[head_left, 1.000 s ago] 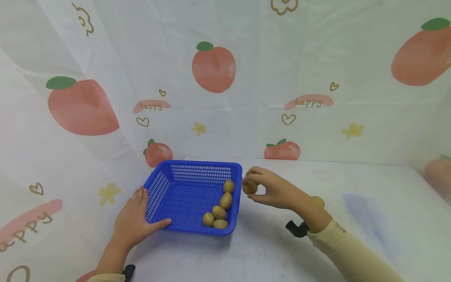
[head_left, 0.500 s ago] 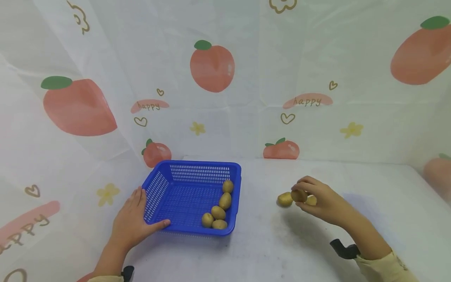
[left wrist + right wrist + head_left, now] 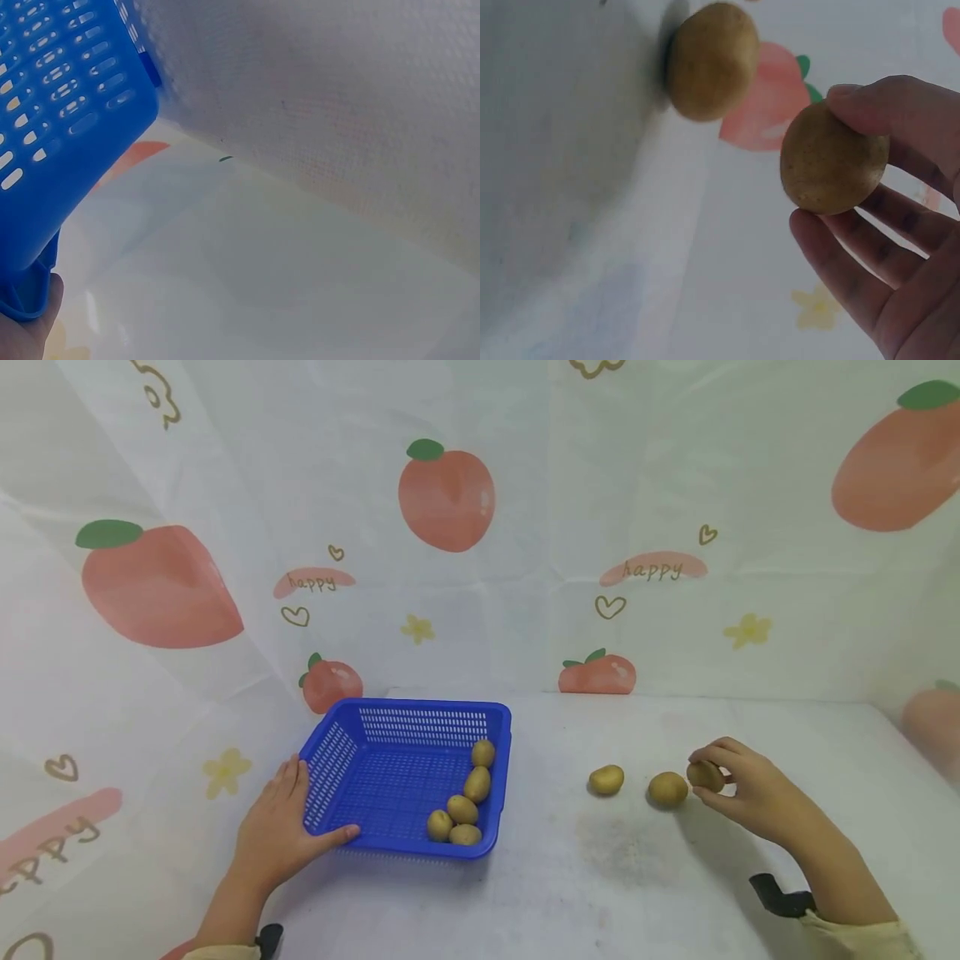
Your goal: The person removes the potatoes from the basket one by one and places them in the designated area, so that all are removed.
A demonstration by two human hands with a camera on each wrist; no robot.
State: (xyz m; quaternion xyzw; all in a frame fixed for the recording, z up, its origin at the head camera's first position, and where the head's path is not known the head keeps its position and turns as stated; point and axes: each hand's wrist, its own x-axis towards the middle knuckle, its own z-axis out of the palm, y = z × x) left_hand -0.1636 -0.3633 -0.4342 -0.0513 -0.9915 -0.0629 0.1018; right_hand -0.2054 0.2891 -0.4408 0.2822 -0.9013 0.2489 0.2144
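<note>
My right hand (image 3: 757,793) pinches a potato (image 3: 832,159) between thumb and fingertips, and it appears raised off the table in the right wrist view. Just left of it on the table lies a round potato (image 3: 667,790). A smaller yellow potato (image 3: 606,780) sits farther left. My left hand (image 3: 273,831) rests on the front left corner of a blue plastic basket (image 3: 489,846), fingers straight along the left rim and thumb stretched along the front rim. Several potatoes (image 3: 477,785) are in the basket along its right side and front right corner. The left wrist view shows the basket's slotted outer wall (image 3: 67,82).
A white cloth covers the table (image 3: 555,893). Behind and to the left hangs a white sheet (image 3: 525,510) printed with peaches, hearts and "happy". The basket stands close to the left part of that sheet.
My right hand has moved right with the potato, from beside the basket's right rim to beyond the two potatoes on the table. My left hand stays on the basket.
</note>
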